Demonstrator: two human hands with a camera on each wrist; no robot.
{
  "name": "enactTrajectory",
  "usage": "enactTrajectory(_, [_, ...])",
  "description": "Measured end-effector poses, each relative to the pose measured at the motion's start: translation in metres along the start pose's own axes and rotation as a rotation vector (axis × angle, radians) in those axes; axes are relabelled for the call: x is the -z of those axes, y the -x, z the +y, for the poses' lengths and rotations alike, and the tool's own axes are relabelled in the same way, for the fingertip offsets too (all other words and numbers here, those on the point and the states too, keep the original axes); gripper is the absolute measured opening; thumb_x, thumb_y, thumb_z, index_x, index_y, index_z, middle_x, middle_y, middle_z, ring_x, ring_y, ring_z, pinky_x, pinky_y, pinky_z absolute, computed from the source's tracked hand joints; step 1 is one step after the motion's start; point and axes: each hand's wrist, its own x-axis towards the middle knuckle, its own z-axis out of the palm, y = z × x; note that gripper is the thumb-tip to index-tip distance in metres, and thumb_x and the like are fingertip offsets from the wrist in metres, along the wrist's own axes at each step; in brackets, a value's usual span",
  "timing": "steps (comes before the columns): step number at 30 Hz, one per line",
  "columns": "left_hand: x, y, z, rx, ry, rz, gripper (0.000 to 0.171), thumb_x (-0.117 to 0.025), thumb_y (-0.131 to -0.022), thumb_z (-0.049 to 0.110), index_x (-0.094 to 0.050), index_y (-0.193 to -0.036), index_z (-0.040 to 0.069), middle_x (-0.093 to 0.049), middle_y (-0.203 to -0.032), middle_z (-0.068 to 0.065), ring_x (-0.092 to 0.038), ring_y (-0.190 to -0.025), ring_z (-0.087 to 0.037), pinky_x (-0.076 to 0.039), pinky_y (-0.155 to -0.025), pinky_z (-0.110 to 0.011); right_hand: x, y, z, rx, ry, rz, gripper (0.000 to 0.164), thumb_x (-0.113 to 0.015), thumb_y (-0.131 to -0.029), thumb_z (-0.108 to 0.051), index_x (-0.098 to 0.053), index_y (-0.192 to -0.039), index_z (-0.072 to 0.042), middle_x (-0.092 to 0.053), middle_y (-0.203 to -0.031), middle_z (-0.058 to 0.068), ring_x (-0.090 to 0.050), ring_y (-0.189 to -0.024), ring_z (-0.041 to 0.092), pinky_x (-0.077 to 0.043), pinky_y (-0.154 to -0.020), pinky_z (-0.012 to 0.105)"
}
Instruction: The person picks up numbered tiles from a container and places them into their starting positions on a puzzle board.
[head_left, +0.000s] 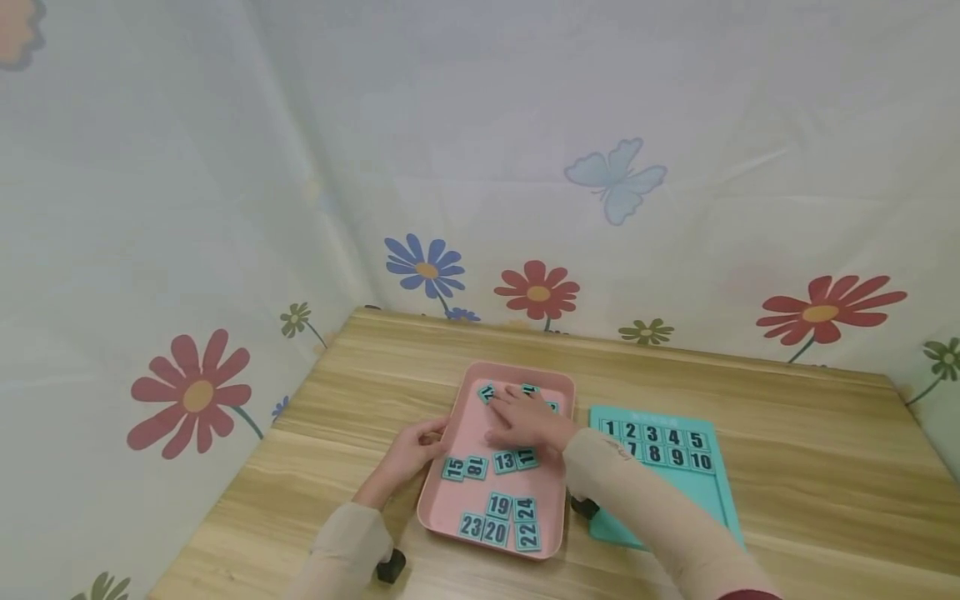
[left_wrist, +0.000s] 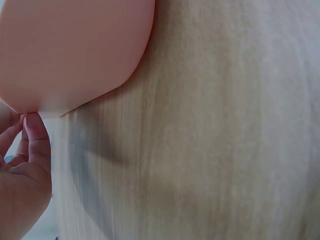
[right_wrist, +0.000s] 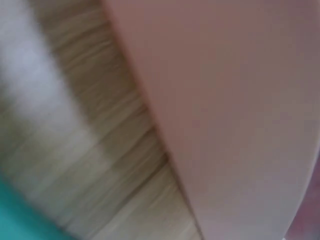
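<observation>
The left hand (head_left: 415, 454) pinches the left rim of the pink tray (head_left: 467, 429) between thumb and fingers, while the right hand (head_left: 525, 419) lies over the tray's far half with its fingers spread; whether the fingertips press on a tile I cannot tell.

Behind everything hangs a pale backdrop (head_left: 465, 108) printed with flowers and a butterfly, and below it runs the wooden table (head_left: 795, 450). The tray stands on the table in front of the person, its long axis running from near to far, the far end leaning slightly to the right. Just right of it lies the turquoise board (head_left: 705, 485), its long axis also near to far, but with the far end leaning slightly left. The right sleeve (head_left: 637, 487) crosses it. Two rows of numbers fill the board's far part (the 6 is hidden by the sleeve), digits upright to the person.

Smallest are the loose number tiles (head_left: 498, 505) in the tray. At the near end, 19, 23 and 20 read upright; 24 and 22 lie sideways. Midway, 13 stands upright beside a sideways 17, with 15 and 18 turned sideways near the left wall. The tilted tile 12 (head_left: 486, 392) is just beside the right fingertips.
</observation>
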Motion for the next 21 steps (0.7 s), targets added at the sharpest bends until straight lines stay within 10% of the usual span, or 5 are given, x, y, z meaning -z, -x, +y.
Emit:
enactTrajectory(13, [-0.001,0.000,0.000,0.025,0.001,0.017,0.042,-0.055,-0.081,-0.004,-0.049,-0.122,-0.003,-0.057,-0.110,-0.020,-0.059,-0.095,-0.030,-0.051,-0.079,-0.033,0.000,0.025,0.011,0.188,0.045,0.169,0.038,-0.054,-0.083,-0.040,-0.059,-0.113,-0.017,-0.058,-0.115,0.000,-0.042,-0.120,0.024,-0.028,-0.101,0.051])
enactTrajectory(21, [-0.002,-0.001,0.001,0.032,0.017,0.015,0.042,-0.055,-0.081,-0.004,-0.049,-0.122,-0.003,-0.057,-0.111,-0.021,-0.058,-0.096,-0.030,-0.051,-0.079,-0.033,-0.016,0.016,0.010,0.057,0.127,0.416,0.034,-0.061,-0.078,-0.041,-0.063,-0.100,-0.015,-0.052,-0.086,-0.003,-0.043,-0.081,0.014,-0.036,-0.077,0.037])
